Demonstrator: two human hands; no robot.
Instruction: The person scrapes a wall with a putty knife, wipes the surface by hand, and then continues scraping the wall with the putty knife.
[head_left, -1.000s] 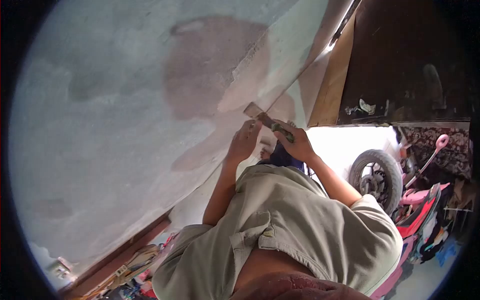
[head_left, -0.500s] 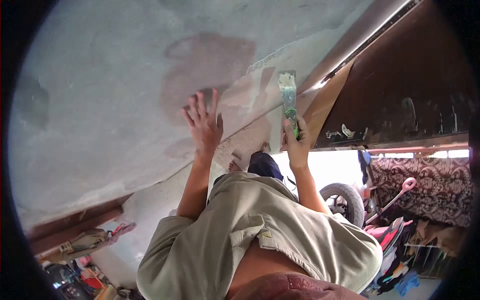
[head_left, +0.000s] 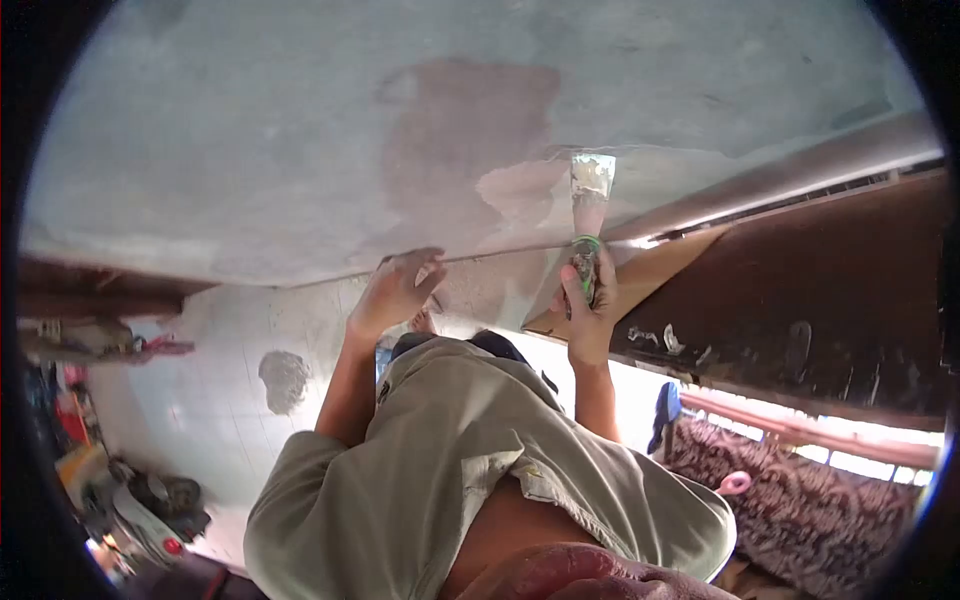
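Note:
My right hand [head_left: 590, 310] is wrapped around the green-and-dark handle of a putty knife [head_left: 592, 185]. Its blade points up in front of the wall [head_left: 280, 130] and carries pale, crusted filler. Lower and to the left, my left hand [head_left: 398, 288] holds nothing; its fingers are loosely bent and apart, near the wall's bottom edge. A darker patch [head_left: 450, 130] marks the grey wall, with a lighter, jagged-edged patch [head_left: 520, 190] beside it, near the blade.
A dark brown door panel [head_left: 800, 290] with pale smears fills the right side, alongside a brown frame strip [head_left: 780, 180]. Below it hangs a patterned curtain [head_left: 780, 490]. The tiled floor [head_left: 225, 350] bears a grey mound [head_left: 285, 382]. Clutter lies at lower left.
My left hand has dropped from its spread-fingered place at the wall and its fingers have bent. The putty knife stays upright in my right hand. The camera view has turned.

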